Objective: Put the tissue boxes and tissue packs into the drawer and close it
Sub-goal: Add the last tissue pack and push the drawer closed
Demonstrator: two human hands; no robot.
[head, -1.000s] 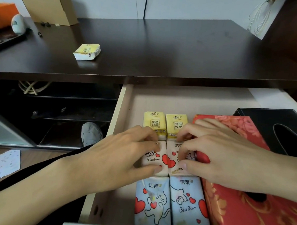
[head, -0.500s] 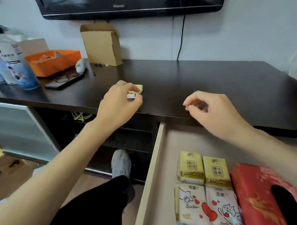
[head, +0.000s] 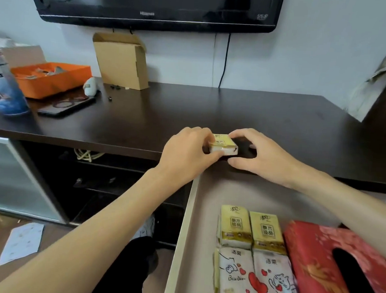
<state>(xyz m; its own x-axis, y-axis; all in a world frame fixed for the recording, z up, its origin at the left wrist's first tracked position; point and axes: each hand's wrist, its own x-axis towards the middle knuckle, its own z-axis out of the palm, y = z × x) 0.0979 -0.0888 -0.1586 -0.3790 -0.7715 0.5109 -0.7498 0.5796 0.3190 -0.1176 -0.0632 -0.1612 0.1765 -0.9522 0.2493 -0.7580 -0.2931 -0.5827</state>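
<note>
A small yellow tissue pack is held just above the dark desk's front edge, over the back of the open drawer. My left hand grips its left end. My right hand pinches its right end, index finger on the far corner and thumb under the near edge. In the drawer lie two yellow packs, two white heart-print packs and a red tissue box at the right, partly hidden by my right forearm.
The dark desk carries a cardboard box, an orange tray, a phone and a blue-white container at the left. A TV hangs above. A paper sheet lies on the floor.
My hands left the packs in the drawer. The left hand took the yellow pack from the desk and brought it right to the front edge, where the right hand met it.
</note>
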